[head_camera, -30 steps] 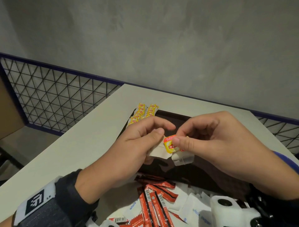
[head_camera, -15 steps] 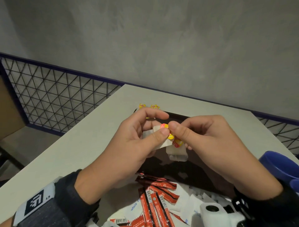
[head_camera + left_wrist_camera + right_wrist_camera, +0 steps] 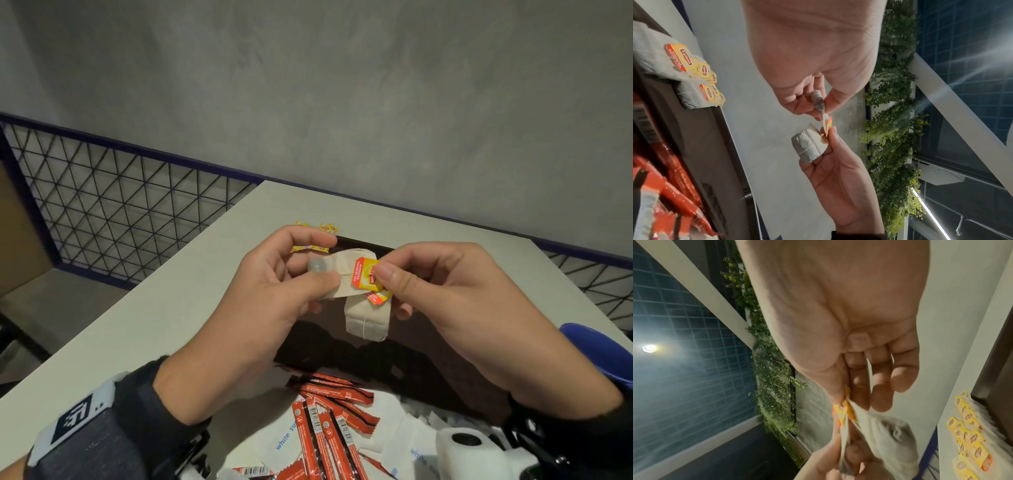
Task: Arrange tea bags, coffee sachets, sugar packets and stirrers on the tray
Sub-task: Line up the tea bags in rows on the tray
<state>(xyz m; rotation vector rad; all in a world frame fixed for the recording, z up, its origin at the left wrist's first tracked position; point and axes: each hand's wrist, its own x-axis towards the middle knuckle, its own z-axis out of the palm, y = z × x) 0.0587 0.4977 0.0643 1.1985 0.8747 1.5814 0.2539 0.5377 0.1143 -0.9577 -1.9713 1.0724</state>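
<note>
- Head view: the left hand point(image 3: 274, 301) is pinching 1 tea bag point(image 3: 337, 274) between thumb and curled fingers, while the right hand point(image 3: 459, 291) is pinching a yellow-and-red paper tag point(image 3: 364, 275) with thumb and forefinger. A 2nd tea bag point(image 3: 368, 318) is hanging below that tag. Both hands are hovering above the dark tray point(image 3: 428, 359) sitting on the pale surface point(image 3: 154, 308). Red coffee sachets point(image 3: 329, 411) and white sugar packets point(image 3: 284, 438) are lying at the tray's near end; more tagged tea bags point(image 3: 318, 236) are peeking out at its far corner.
- Left wrist view: the left hand point(image 3: 813, 56) is gripping a rolled bag by its end, and the right hand point(image 3: 842, 170) is cradling the other bag point(image 3: 809, 146) against its fingers point(image 3: 833, 134). Tagged bags point(image 3: 694, 73) are lying in a row along the tray's edge.
- Right wrist view: the right hand point(image 3: 849, 321) is nipping the tags point(image 3: 842, 412) between thumb and fingertips, the rest being blurred.
</note>
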